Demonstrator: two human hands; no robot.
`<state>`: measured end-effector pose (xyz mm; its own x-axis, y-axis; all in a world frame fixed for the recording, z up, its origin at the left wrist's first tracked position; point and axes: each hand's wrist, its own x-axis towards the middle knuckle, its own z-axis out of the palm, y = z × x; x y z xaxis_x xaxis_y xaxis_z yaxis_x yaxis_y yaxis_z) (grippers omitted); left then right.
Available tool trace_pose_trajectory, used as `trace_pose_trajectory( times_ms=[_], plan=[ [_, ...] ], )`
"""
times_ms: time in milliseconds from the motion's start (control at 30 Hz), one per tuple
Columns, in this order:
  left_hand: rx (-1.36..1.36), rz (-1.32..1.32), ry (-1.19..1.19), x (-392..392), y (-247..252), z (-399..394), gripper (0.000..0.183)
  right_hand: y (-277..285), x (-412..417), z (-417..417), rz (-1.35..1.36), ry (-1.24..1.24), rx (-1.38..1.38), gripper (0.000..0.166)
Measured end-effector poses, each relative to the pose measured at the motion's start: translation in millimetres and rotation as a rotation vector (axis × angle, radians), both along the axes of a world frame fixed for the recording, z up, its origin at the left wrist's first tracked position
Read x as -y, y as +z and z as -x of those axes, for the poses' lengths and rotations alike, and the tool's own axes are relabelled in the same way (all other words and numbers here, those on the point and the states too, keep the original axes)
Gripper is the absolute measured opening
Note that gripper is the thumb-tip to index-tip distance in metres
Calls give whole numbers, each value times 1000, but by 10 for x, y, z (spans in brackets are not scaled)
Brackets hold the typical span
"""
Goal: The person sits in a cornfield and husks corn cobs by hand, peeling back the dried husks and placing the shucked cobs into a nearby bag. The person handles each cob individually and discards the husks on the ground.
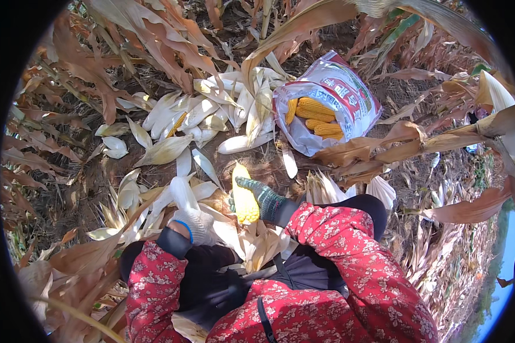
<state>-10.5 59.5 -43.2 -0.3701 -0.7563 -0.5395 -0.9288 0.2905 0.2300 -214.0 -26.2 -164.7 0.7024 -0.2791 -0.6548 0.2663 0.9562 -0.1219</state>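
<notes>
My right hand point(264, 199), in a green patterned knit glove, grips a husked yellow corn cob point(243, 193) that points away from me. My left hand point(199, 225), in a white knit glove with a blue cuff edge, is left of the cob. A pale corn husk point(183, 195) rises from its fingers, which are partly hidden and seem closed on it. Loose dry husks point(259, 246) lie between my legs below the cob. Beyond my hands is a heap of corn ears in pale husks point(197, 113), with yellow kernels showing on one.
A printed woven sack point(352, 92) lies on its side at the upper right, its mouth towards me, with several yellow cobs point(315, 109) inside. Dry cornstalks and leaves point(154, 38) stand around. One stalk point(446, 139) reaches in from the right. Husks litter the soil.
</notes>
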Motion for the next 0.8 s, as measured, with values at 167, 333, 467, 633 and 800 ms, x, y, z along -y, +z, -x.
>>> trace_pose_trajectory(
  times_ms=[167, 333, 467, 633, 800],
  plan=[
    [-288, 229, 173, 52, 44, 107, 23, -438, -28, 204, -25, 141, -104, 28],
    [-317, 461, 163, 154, 382, 200, 25, -1118, 1782, 1435, 225, -1053, -234, 28],
    [-243, 356, 150, 215, 424, 205, 26, -2124, 2006, 1999, 760, -833, -840, 22],
    [-274, 320, 133, 332, 544, 314, 34, -3025, 1619, 1311, 1222, -122, -1230, 16],
    [-123, 95, 227, 213, 520, 146, 35, -2244, 1023, -290, 426, -504, -370, 6]
  ],
)
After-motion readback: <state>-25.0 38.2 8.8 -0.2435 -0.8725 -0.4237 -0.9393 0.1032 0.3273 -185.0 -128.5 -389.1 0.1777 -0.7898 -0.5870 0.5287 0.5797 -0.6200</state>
